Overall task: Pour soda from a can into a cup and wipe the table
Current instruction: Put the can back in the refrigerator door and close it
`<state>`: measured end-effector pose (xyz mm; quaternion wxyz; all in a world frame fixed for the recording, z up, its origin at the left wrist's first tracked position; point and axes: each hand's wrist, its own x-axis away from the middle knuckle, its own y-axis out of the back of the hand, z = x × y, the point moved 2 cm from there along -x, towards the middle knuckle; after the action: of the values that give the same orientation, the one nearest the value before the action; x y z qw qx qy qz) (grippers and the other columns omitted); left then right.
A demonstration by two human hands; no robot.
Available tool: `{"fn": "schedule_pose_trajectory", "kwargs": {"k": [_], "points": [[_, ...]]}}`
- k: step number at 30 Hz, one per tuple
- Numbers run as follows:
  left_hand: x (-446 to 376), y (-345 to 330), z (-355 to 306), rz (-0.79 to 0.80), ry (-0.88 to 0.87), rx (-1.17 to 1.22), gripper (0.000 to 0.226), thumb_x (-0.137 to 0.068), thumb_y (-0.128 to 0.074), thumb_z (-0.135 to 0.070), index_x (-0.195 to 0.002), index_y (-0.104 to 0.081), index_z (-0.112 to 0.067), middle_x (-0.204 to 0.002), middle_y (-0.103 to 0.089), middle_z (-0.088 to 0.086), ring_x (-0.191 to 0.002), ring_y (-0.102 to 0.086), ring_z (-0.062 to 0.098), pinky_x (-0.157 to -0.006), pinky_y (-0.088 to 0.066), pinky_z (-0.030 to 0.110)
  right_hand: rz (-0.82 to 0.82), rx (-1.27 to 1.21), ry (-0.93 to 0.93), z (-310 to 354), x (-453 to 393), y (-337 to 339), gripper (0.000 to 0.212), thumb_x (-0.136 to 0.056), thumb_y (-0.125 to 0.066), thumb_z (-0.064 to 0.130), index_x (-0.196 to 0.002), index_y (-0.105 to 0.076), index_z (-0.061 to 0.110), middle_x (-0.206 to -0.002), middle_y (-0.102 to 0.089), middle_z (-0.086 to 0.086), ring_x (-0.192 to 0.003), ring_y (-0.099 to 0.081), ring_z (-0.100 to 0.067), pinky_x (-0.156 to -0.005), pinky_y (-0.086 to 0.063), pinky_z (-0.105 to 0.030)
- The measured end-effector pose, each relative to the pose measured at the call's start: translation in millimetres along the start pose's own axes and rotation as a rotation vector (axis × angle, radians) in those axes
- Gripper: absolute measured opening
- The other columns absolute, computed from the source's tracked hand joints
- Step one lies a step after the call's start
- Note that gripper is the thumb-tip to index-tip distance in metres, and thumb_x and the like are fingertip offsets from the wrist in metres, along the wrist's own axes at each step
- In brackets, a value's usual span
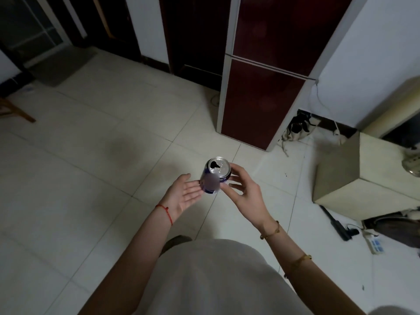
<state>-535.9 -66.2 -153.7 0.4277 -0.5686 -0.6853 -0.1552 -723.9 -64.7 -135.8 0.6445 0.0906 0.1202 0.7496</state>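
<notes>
Soda can (216, 176), dark blue with a silver top, sits in the grip of the right hand (244, 194): thumb and fingers curl loosely round its right side, near the rim, with little palm contact visible. The left hand (185, 195) lies spread flat and palm-up just left of that grip, fingertips touching or nearly touching the can's lower wall, holding nothing. The mouth of the can is already open, a dark teardrop hole on the side of the lid farthest from the person, and the can leans slightly away from the body. Below the grip is only the pale tiled floor (91, 155); no cup shows anywhere in view, so pouring has probably not begun. A dark red fridge (256, 105) stands beyond the grip, and a beige cabinet (363, 169) off to its right, with a power strip (375, 244) on the floor nearby. The risk from here is plain: a light fingertip hold high on an open can could let it tip or slip, most of all if it is passed to the flat left hand, and soda would spill on the tiles. The label is blurred out; a few white letters near the rim cannot be read.
</notes>
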Motion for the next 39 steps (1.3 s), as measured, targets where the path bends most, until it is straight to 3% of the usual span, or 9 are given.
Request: {"fn": "schedule_pose_trajectory", "kwargs": {"k": [11, 20, 27, 35, 39], "points": [[-100, 1, -105, -0.002, 0.016, 0.048, 0.050, -0.100, -0.043, -0.036, -0.125, -0.058, 0.005, -0.129, -0.060, 0.024, -0.114, -0.061, 0.032, -0.089, -0.052, 0.034, 0.062, 0.014, -0.006, -8, -152, -19, 0.052, -0.087, -0.073, 0.029, -0.135, -0.052, 0.026, -0.127, -0.061, 0.012, -0.111, -0.062, -0.008, -0.096, -0.055, -0.034], [-191, 9, -259, 0.024, -0.036, 0.017, 0.050, -0.102, -0.037, -0.034, -0.124, -0.057, 0.008, -0.124, -0.061, 0.025, -0.099, -0.063, 0.029, -0.085, -0.051, 0.030, 0.024, -0.008, 0.009, 19, -323, -59, 0.051, -0.087, -0.074, 0.028, -0.134, -0.054, 0.023, -0.125, -0.064, 0.009, -0.109, -0.064, -0.010, -0.096, -0.055, -0.040], [-248, 9, -361, 0.062, -0.082, -0.054, 0.047, -0.104, -0.037, -0.028, -0.126, -0.055, 0.010, -0.120, -0.063, 0.026, -0.106, -0.064, 0.030, -0.077, -0.057, 0.027, -0.019, -0.028, 0.022, 42, -428, -78, 0.048, -0.088, -0.072, 0.026, -0.133, -0.054, 0.024, -0.127, -0.061, 0.010, -0.113, -0.061, -0.007, -0.097, -0.053, -0.039], [-315, -5, -436, 0.139, -0.156, -0.226, 0.031, -0.098, -0.055, -0.017, -0.122, -0.062, 0.002, -0.110, -0.073, 0.015, -0.102, -0.071, 0.023, -0.083, -0.058, 0.025, -0.056, -0.040, -0.017, 47, -524, -77, 0.046, -0.088, -0.072, 0.029, -0.130, -0.054, 0.026, -0.121, -0.066, 0.019, -0.119, -0.060, -0.003, -0.103, -0.051, -0.035], [-344, -24, -473, 0.168, -0.244, -0.294, 0.032, -0.093, -0.063, -0.011, -0.124, -0.058, -0.004, -0.115, -0.069, 0.019, -0.102, -0.071, 0.026, -0.090, -0.056, 0.028, -0.087, -0.044, -0.011, 49, -573, -71, 0.048, -0.086, -0.074, 0.032, -0.128, -0.052, 0.024, -0.123, -0.066, 0.016, -0.119, -0.060, -0.005, -0.104, -0.050, -0.039]]}}
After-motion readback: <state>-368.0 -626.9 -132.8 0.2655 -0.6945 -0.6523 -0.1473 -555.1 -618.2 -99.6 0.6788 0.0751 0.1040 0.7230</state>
